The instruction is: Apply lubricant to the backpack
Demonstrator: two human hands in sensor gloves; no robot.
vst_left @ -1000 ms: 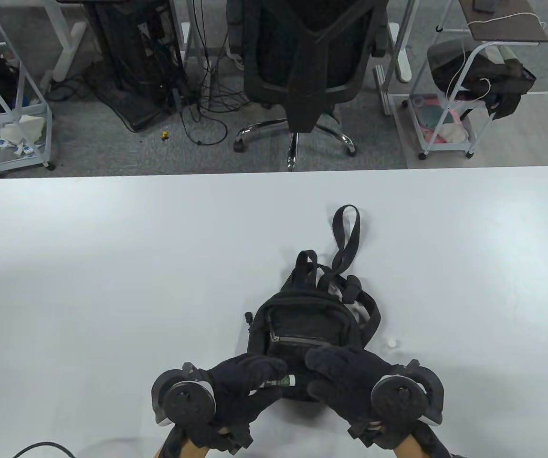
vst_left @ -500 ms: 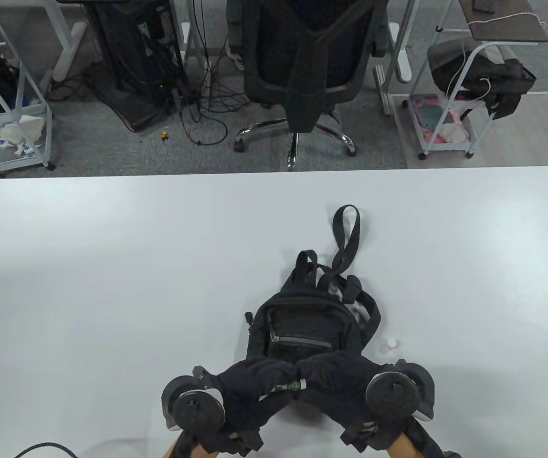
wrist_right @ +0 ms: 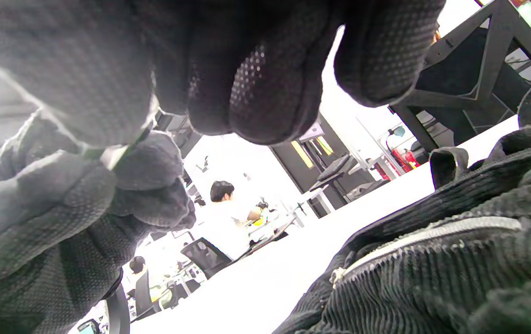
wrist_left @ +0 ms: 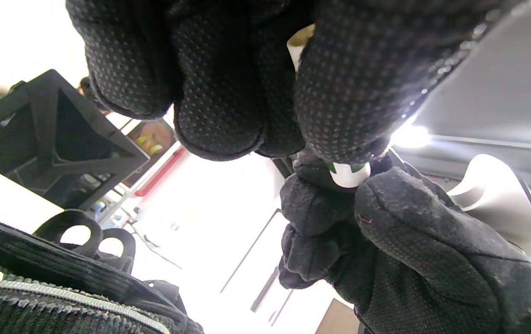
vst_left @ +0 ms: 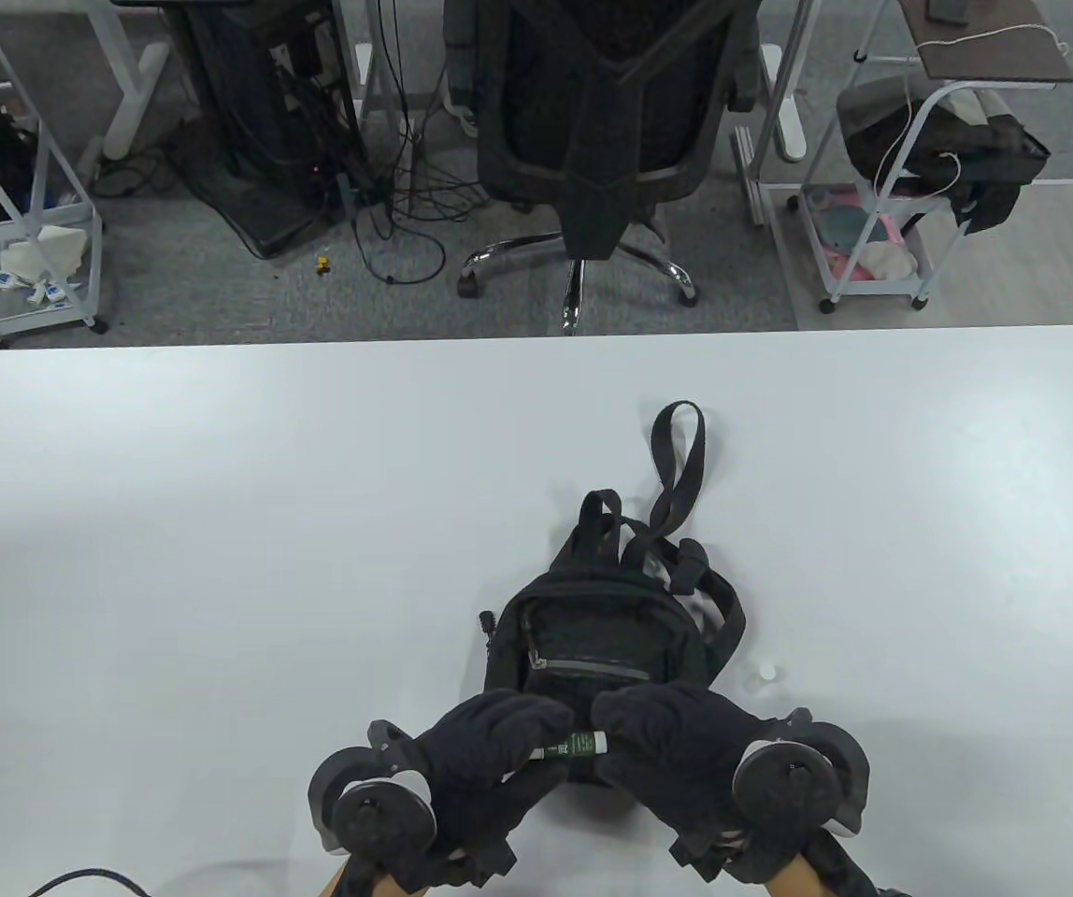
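Note:
A small black backpack lies on the white table, its front pocket zipper towards me. My left hand grips a small green and white lubricant tube just above the backpack's near end. My right hand pinches the tube's white tip. In the left wrist view the white tip sits between the right hand's fingers, with the zipper below. In the right wrist view the tube shows at the left and the backpack at the right.
A small white cap lies on the table just right of the backpack. The backpack's straps and a loop trail away towards the far side. A black office chair and carts stand beyond the table's far edge.
My right hand has moved left and met the tube's tip; one second ago it was apart from it. Both hands have since shifted slightly away from me, still joined at the tube.

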